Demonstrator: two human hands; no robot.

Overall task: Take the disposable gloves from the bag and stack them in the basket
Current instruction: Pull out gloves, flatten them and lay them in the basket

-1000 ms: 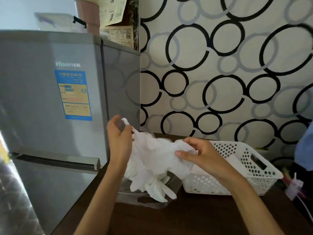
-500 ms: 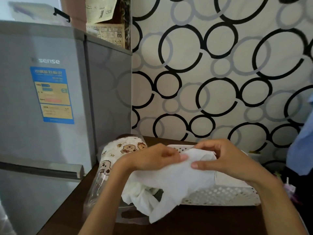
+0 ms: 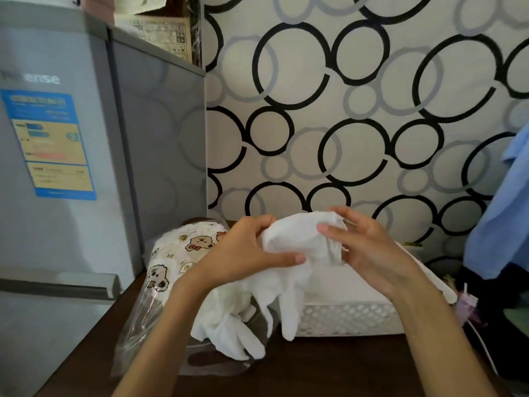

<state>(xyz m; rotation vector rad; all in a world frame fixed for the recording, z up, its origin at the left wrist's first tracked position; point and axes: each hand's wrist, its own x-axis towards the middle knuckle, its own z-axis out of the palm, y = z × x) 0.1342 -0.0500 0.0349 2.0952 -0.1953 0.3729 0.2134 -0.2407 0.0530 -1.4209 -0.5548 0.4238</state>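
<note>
Left hand [image 3: 252, 253] and right hand [image 3: 363, 247] are both pinching one glove [image 3: 297, 239], holding it above the basket's [image 3: 343, 319] left end, likely separating it for stacking.

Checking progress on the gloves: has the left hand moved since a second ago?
Yes. The left hand has moved right, from beside the fridge toward the basket, and now pinches the glove close to the right hand.

Glove [image 3: 300, 239] higher, bunched tighter.

The bag [image 3: 171, 270] lies on the table [image 3: 343, 368] left of the basket [image 3: 343, 316], fridge [image 3: 71, 196] further left.
</note>
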